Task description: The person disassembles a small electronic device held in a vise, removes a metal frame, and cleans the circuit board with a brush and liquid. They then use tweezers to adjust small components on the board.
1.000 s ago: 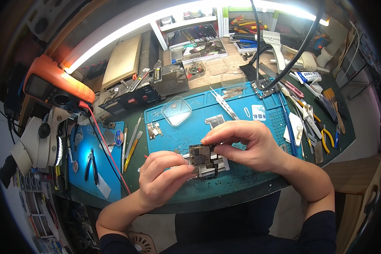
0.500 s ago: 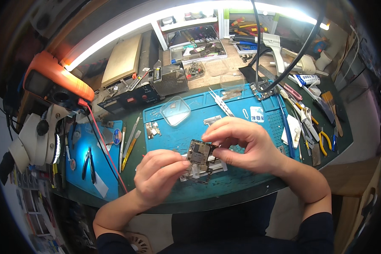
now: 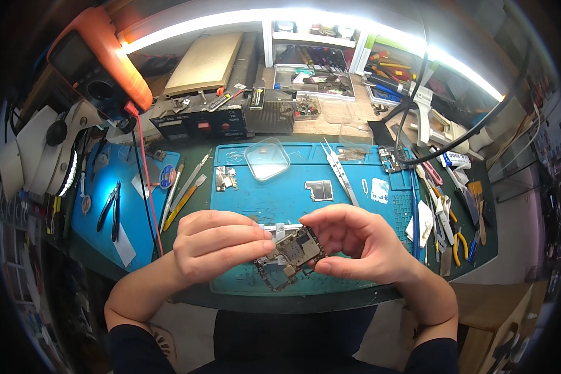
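A phone circuit board (image 3: 298, 248), roughly L-shaped with chips and metal shields, is held tilted above the blue work mat (image 3: 230, 212). My left hand (image 3: 215, 246) pinches its left side between thumb and fingers. On the right edge, my right hand (image 3: 361, 246) grips it with the thumb below and the fingertips at the top corner. Behind the board, a silver clamp-like holder (image 3: 280, 228) shows partly. Beyond my right hand lie a pair of tweezers (image 3: 338, 168) and a thin dark plate with a metal edge (image 3: 320, 190).
A clear plastic box (image 3: 267, 159) and small metal parts (image 3: 225, 179) lie on the mat. Cutters (image 3: 110, 212) and knives (image 3: 186, 202) are at left, beneath an orange multimeter (image 3: 100, 65). Yellow-handled pliers (image 3: 459, 252) lie among tools at right. A black cable (image 3: 480, 134) loops above.
The board has turned and tilted in my hands, showing more of its lower narrow part. My right fingers have shifted along its edge. The whole view has moved, with the bench appearing displaced.
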Available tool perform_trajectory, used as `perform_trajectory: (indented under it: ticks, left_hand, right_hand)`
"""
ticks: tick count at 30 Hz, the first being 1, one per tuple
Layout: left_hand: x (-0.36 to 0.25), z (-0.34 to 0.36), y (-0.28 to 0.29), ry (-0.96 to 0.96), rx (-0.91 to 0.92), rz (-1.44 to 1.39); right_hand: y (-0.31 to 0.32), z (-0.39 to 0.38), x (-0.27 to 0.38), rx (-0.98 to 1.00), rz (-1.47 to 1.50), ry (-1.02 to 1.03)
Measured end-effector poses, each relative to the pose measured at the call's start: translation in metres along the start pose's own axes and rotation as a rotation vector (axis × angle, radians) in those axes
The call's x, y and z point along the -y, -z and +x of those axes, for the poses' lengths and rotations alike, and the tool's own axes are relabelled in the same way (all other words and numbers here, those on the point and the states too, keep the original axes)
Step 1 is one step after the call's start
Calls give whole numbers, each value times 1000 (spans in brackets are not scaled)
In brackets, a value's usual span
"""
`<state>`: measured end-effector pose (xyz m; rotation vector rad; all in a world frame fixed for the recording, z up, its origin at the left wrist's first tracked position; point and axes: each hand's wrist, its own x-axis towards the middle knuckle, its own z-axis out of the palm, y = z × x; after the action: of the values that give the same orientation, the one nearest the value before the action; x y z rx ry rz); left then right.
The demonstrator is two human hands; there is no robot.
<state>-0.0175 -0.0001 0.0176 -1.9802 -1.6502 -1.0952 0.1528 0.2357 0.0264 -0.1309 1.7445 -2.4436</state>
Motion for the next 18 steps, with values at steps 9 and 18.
perform_trajectory:
  ticks: [9,18]
  left_hand:
    - [4,2,2,-40,-7,46]
    - [4,0,0,-17,-22,35]
  right_hand:
    - [-1,0,-4,10,12,22]
    - [0,0,-5,-6,5,8]
